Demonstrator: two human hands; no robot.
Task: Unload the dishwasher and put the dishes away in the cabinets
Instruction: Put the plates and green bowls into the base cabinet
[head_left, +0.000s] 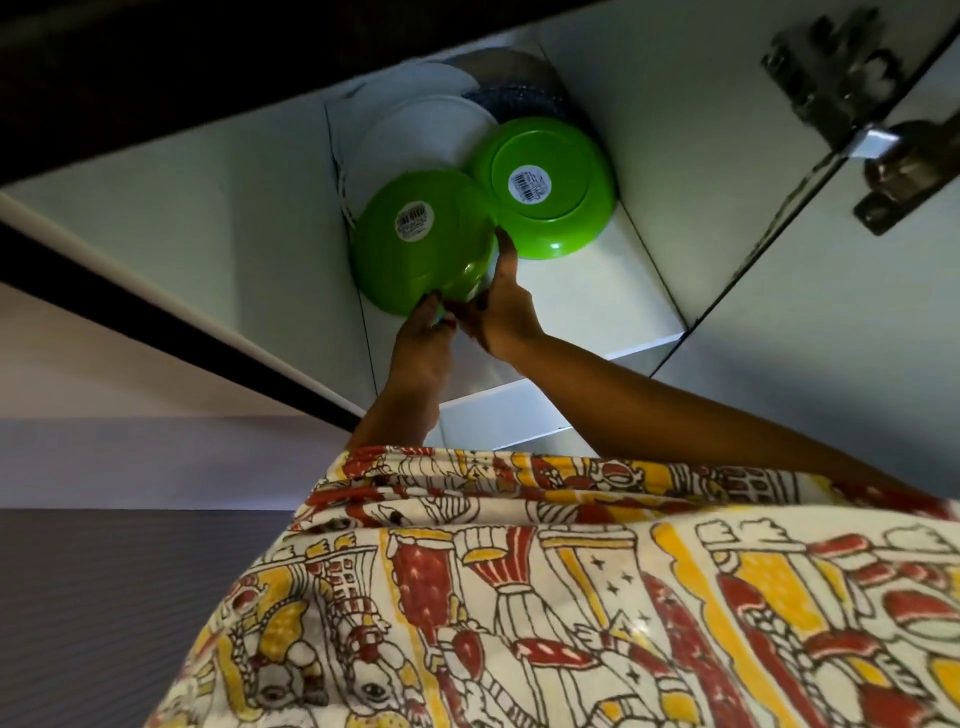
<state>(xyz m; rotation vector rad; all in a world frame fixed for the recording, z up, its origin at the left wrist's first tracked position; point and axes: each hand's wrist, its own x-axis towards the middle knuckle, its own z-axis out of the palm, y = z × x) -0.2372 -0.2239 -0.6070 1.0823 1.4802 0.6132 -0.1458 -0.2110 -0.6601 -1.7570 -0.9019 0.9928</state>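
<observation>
At frame centre the left hand (423, 338) pinches the lower rim of a green plate (421, 244), fingertips curled over its edge. Touching it, the right hand (498, 306) seems to grip the same rim, forefinger stretched up the plate's right side. The plate is upside down, label showing, inside the cabinet (597, 296). A second plate (545, 187), also green, sits just to its upper right. White plates (415, 135) are stacked behind. A hinge (831, 67) shows upper right.
</observation>
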